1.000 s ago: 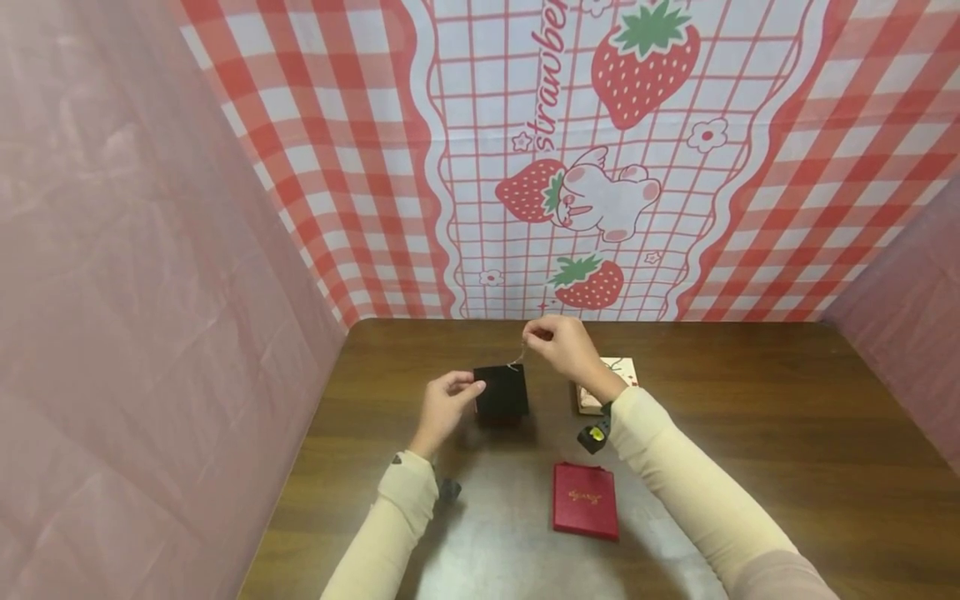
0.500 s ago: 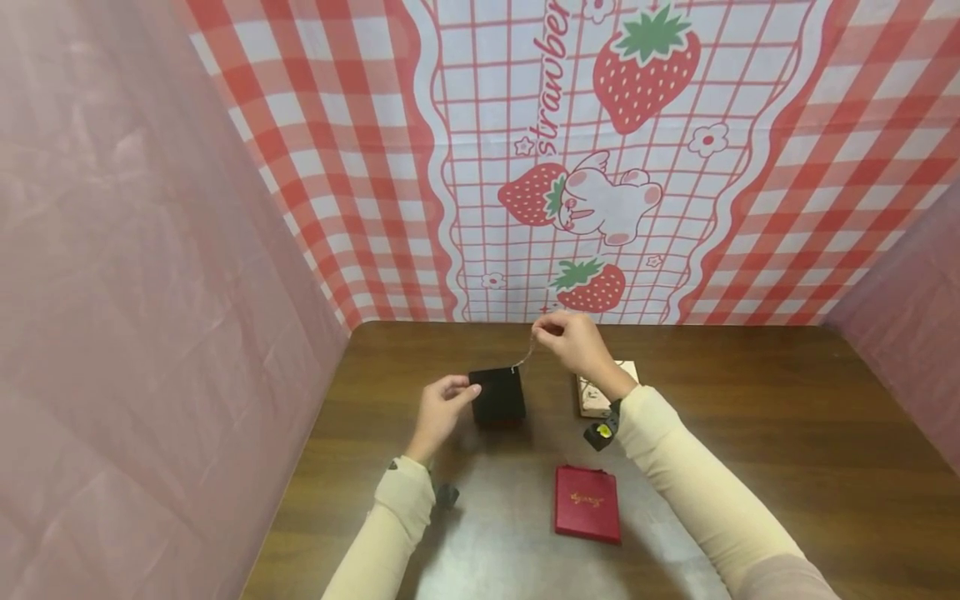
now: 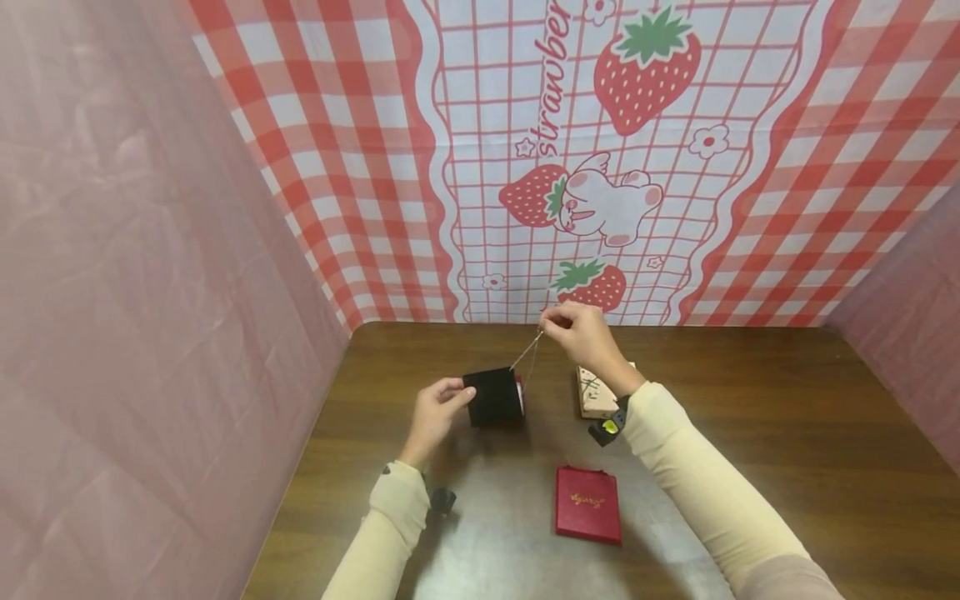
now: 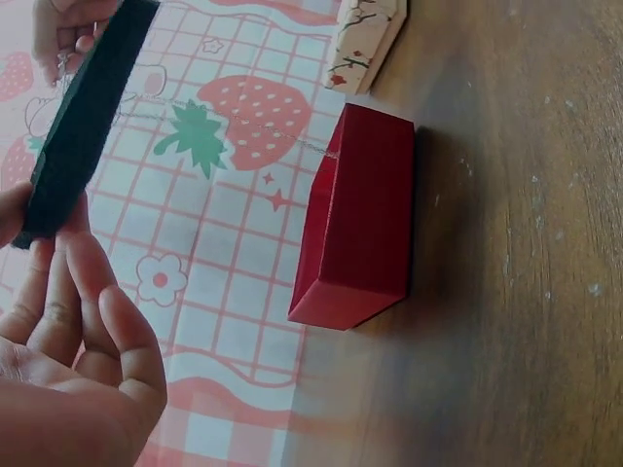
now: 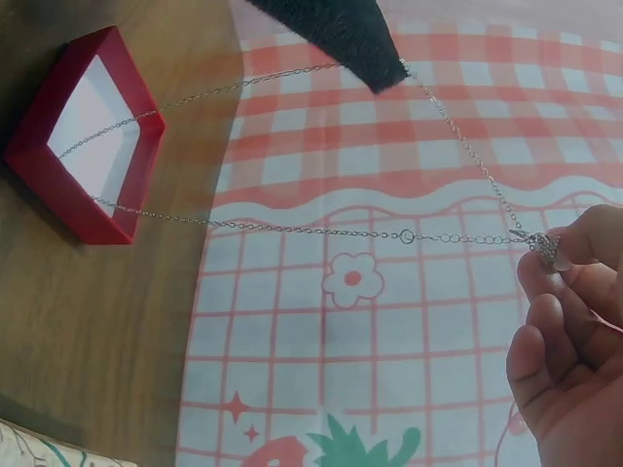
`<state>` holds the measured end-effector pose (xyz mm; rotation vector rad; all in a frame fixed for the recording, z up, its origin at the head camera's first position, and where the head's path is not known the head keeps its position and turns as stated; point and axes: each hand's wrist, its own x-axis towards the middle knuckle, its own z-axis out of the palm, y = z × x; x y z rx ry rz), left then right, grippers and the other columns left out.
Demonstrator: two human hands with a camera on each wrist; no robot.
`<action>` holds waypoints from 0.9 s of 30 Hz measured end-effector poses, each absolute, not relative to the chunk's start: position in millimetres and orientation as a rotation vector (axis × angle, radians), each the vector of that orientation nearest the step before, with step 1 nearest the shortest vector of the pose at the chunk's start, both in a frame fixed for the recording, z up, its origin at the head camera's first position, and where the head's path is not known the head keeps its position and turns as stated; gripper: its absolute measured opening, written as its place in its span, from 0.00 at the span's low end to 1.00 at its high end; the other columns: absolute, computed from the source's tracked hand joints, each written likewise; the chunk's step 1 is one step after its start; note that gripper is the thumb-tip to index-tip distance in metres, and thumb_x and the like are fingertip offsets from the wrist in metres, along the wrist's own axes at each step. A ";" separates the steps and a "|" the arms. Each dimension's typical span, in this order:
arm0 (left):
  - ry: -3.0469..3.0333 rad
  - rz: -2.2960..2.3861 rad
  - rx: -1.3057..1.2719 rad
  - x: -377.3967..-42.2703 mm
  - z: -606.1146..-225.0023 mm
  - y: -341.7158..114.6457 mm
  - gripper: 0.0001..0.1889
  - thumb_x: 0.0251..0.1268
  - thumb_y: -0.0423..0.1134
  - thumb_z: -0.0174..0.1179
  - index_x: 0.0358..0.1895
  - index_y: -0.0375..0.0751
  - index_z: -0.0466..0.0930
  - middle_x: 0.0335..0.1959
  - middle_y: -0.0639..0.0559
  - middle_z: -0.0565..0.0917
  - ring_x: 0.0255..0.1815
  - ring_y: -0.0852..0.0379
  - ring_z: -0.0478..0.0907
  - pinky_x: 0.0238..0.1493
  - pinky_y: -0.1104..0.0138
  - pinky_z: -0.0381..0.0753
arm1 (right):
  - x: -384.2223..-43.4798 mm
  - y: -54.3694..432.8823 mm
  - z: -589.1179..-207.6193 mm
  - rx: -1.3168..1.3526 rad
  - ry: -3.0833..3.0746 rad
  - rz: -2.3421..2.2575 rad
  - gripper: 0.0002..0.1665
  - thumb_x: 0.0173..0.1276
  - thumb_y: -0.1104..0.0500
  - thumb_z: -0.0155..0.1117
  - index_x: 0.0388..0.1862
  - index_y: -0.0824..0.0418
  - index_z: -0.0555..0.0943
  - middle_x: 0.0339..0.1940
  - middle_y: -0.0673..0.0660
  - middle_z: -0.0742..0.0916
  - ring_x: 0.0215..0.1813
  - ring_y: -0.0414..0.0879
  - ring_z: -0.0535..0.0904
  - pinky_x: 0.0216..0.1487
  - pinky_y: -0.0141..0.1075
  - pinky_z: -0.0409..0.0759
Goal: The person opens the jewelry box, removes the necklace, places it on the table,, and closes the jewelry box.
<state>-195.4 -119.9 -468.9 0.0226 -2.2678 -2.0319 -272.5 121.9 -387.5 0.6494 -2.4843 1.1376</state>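
Observation:
My left hand (image 3: 433, 415) pinches a black velvet pad (image 3: 491, 397) by its left edge, tilted above the table. In the left wrist view the pad appears edge-on between thumb and fingers. Between finger and thumb, my right hand (image 3: 583, 333) pinches a small sparkling part of a silver chain necklace (image 5: 321, 232). One strand runs to the pad's corner; others stretch down into an open red box (image 5: 115, 209) with a white inside. That red box (image 4: 370, 214) sits on the table below the pad, which mostly hides it in the head view.
A red lid (image 3: 587, 504) with gold lettering lies on the wooden table (image 3: 787, 433) nearer me. Behind my right wrist is a cream patterned box (image 3: 595, 396). A strawberry-print cloth (image 3: 465, 208) hangs at the back, and pink fabric (image 3: 150, 292) borders the left side.
My right hand has moved up and to the right, drawing the chain longer and straighter. My left hand has shifted the pad slightly left and tilted it, so the box's edge shows behind it.

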 end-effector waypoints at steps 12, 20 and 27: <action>-2.062 -2.242 -0.051 -202.3 -491.4 -130.0 0.13 0.61 0.26 0.61 0.45 0.17 0.77 0.27 0.66 0.83 0.33 0.68 0.79 0.41 0.74 0.79 | -274.6 126.1 -365.7 0.702 -2.361 1.162 0.05 0.65 0.66 0.65 0.33 0.67 0.86 0.31 0.60 0.87 0.29 0.43 0.73 0.30 0.24 0.68; -2.164 -2.230 -0.164 -203.0 -498.3 -135.6 0.13 0.60 0.25 0.61 0.44 0.16 0.77 0.28 0.67 0.84 0.35 0.68 0.80 0.42 0.74 0.78 | -281.2 133.1 -358.8 0.709 -2.397 1.066 0.05 0.65 0.65 0.65 0.34 0.66 0.87 0.29 0.59 0.87 0.27 0.42 0.72 0.28 0.27 0.68; -2.135 -2.286 -0.343 -200.8 -500.0 -140.3 0.16 0.61 0.27 0.61 0.46 0.13 0.75 0.31 0.66 0.85 0.37 0.66 0.80 0.44 0.72 0.78 | -288.6 138.0 -353.1 0.716 -2.411 1.013 0.06 0.66 0.64 0.65 0.35 0.66 0.87 0.31 0.61 0.87 0.27 0.44 0.74 0.28 0.29 0.70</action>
